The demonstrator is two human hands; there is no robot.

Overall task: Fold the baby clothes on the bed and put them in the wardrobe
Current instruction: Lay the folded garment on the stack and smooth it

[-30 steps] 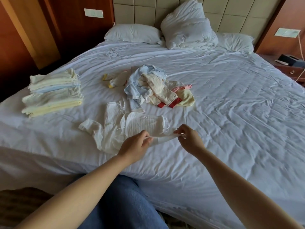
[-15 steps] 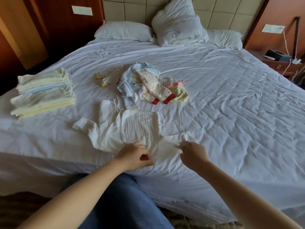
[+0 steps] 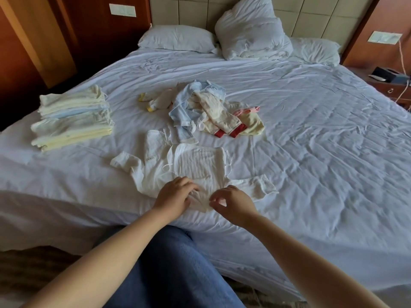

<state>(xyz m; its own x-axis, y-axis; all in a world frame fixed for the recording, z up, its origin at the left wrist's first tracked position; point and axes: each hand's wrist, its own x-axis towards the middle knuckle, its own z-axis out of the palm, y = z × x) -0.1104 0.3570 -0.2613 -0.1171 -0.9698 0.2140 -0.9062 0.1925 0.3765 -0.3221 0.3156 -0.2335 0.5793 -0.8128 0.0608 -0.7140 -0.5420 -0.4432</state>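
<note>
Two hands worked at the near edge of the bed: left hand pinched the white baby top at its hem; right hand was curled beside it, grip unclear. Best to smooth it flat, then fold the sleeves inward. Unfolded pile lay beyond, folded stack far left.

On the bed, a spread garment lies at the near edge, with the left hand on its near hem and the right hand just to the right, at the same hem. Behind the garment, toward the middle of the bed, sits a loose pile of clothes, and well left of both rests a folded stack. Pillows line the far end, and a nightstand stands at the far right.
</note>
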